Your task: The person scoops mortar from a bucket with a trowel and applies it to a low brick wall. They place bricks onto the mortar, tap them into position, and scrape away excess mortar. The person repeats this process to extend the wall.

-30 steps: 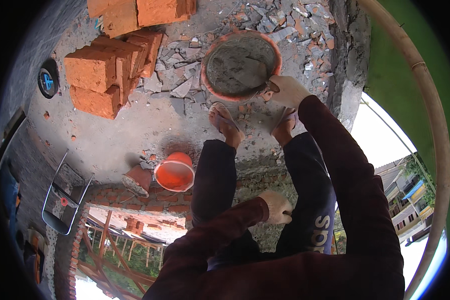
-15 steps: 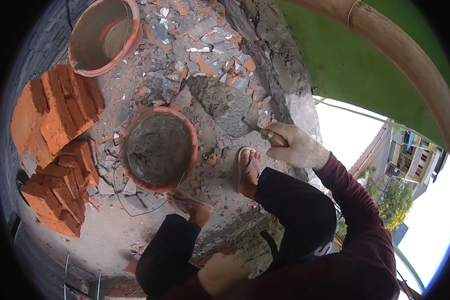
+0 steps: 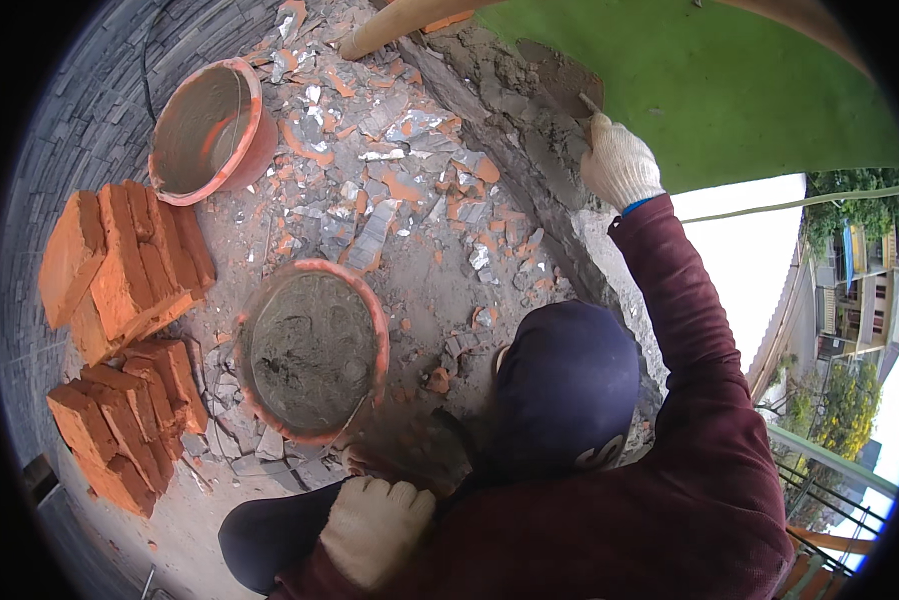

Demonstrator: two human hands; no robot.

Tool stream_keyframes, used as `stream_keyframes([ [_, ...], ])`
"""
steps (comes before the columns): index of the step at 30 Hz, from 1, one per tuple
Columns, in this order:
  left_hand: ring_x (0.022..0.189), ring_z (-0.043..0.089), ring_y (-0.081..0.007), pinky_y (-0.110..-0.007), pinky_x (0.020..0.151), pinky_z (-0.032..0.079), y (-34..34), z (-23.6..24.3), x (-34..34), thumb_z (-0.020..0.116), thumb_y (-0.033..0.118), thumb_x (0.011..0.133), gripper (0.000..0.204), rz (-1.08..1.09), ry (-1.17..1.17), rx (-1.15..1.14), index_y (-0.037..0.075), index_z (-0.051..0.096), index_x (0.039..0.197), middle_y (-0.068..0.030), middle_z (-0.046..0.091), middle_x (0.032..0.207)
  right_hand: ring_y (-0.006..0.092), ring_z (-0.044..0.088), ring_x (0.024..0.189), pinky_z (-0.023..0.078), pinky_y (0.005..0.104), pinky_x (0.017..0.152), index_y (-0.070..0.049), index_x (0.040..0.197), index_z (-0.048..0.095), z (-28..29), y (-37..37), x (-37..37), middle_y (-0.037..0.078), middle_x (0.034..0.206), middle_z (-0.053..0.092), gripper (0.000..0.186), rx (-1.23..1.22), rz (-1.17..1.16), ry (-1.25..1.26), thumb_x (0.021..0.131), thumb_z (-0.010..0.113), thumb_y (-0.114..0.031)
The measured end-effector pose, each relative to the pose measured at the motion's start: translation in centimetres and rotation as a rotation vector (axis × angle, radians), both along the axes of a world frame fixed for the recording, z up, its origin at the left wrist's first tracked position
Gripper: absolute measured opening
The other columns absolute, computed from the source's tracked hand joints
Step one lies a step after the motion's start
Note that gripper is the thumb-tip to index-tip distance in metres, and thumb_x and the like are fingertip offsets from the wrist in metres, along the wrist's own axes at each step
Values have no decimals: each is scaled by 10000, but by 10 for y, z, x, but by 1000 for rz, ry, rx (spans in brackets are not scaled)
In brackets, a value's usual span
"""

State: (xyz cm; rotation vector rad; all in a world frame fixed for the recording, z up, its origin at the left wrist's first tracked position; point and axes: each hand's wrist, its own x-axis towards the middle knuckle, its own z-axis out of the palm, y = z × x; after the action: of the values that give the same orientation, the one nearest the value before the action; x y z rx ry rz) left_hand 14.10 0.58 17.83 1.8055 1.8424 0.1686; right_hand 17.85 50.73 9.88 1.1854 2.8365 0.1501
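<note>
My right hand (image 3: 620, 165), in a pale knitted glove, grips a trowel (image 3: 567, 82) by its handle. The trowel's blade lies against wet mortar (image 3: 510, 85) along the foot of the green wall (image 3: 720, 95). My gloved left hand (image 3: 378, 530) rests by my bent left knee, its fingers curled; whatever may be under them is hidden. Ahead of that hand stands a round orange tub (image 3: 382, 345) holding grey mortar (image 3: 310, 350).
Stacked orange bricks (image 3: 130, 265) stand at the left, with another brick pile (image 3: 130, 420) nearer me. Behind them is a second orange tub (image 3: 250, 150), mortar-smeared inside. Broken tile rubble (image 3: 380, 180) covers the floor. A bamboo pole (image 3: 395, 25) crosses the far edge.
My right hand has carried the trowel up and away, from over the rubble to the mortar by the green wall. My left hand has moved forward and left, out to my knee. I lean farther forward.
</note>
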Motion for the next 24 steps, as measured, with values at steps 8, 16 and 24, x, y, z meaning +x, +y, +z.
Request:
stream_keyframes([
  [8, 821, 631, -247, -406, 732, 502, -7, 40, -6, 793, 306, 797, 297, 89, -24, 18, 151, 662, 1015, -35, 613, 890, 100, 496, 530, 441, 273, 498, -53, 968, 668, 82, 35, -29, 3, 736, 582, 439, -932, -243, -32, 1075, 514, -450],
  [16, 893, 644, -255, -424, 785, 485, -12, 55, -4, 821, 319, 797, 413, 134, -30, -18, 143, 670, 1138, -46, 640, 964, 99, 492, 484, 412, 280, 417, -80, 941, 616, 75, 59, -3, -7, 684, 567, 293, -1056, -267, -63, 1074, 551, -333],
  [24, 925, 631, -252, -416, 821, 488, -22, 55, -7, 813, 328, 821, 360, 171, -8, 2, 148, 661, 1094, -38, 619, 935, 141, 481, 477, 412, 318, 410, -64, 766, 558, 83, 1, 24, 20, 616, 511, 387, -853, -195, -96, 1010, 533, -362],
])
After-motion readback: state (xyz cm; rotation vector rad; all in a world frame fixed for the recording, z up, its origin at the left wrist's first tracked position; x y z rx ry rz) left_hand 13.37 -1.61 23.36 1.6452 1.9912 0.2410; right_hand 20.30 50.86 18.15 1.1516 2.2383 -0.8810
